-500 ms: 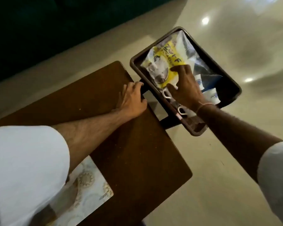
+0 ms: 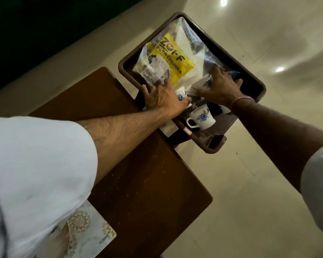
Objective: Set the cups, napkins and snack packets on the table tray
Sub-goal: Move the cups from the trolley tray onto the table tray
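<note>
A dark brown tray [image 2: 237, 58] juts past the far edge of the brown table [image 2: 138, 174]. In it lies a clear bag with a yellow snack packet [image 2: 173, 58] and white napkins [image 2: 186, 41]. My left hand [image 2: 162, 97] lies over the tray's near-left rim, with thumb and forefinger around a small white cup with a blue flower [image 2: 181, 94]. My right hand [image 2: 220, 86] grips a second, tilted cup [image 2: 205, 82] over the tray's middle. A third cup [image 2: 201, 118] stands upright and free at the tray's near end.
A pale mat with gold patterns [image 2: 93, 231] lies at the table's near-left corner. A white paper [image 2: 168, 128] shows beneath the tray's near rim. Glossy tiled floor [image 2: 250, 183] surrounds the table, and a dark sofa [image 2: 45, 34] fills the far left.
My left hand left the table's edge and went into the tray, onto a cup. My right hand moved off the packet to the right and took hold of another cup.
</note>
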{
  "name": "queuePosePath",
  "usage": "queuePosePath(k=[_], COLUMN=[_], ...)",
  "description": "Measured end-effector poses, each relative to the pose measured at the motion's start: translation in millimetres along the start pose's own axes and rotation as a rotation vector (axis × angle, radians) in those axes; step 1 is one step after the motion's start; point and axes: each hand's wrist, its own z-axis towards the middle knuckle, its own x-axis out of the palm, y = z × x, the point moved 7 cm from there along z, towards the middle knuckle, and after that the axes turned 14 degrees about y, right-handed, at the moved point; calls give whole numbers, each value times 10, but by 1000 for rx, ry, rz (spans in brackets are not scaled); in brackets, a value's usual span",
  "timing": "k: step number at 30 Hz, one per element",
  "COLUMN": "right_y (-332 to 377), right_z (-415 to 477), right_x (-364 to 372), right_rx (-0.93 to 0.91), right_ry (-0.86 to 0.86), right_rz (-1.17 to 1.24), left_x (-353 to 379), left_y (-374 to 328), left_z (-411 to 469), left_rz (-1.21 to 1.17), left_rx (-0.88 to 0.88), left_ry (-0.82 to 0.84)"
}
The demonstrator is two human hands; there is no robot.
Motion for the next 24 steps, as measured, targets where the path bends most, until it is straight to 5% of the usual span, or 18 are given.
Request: queuePosePath(k=[7, 18, 24], right_y=[34, 522, 1269], right_z=[-39, -501, -938], right_x=[24, -110, 111], right_rx=[-53, -179, -339], right_ry=[-50, -226, -205], right_rz=[105, 229, 271], left_x=[39, -276, -328], left_y=[-39, 334, 1075], left_z=[78, -481, -1145], left_rz=[-111, -510, -608], left_rx=[-125, 115, 92], left_ry=[83, -199, -297])
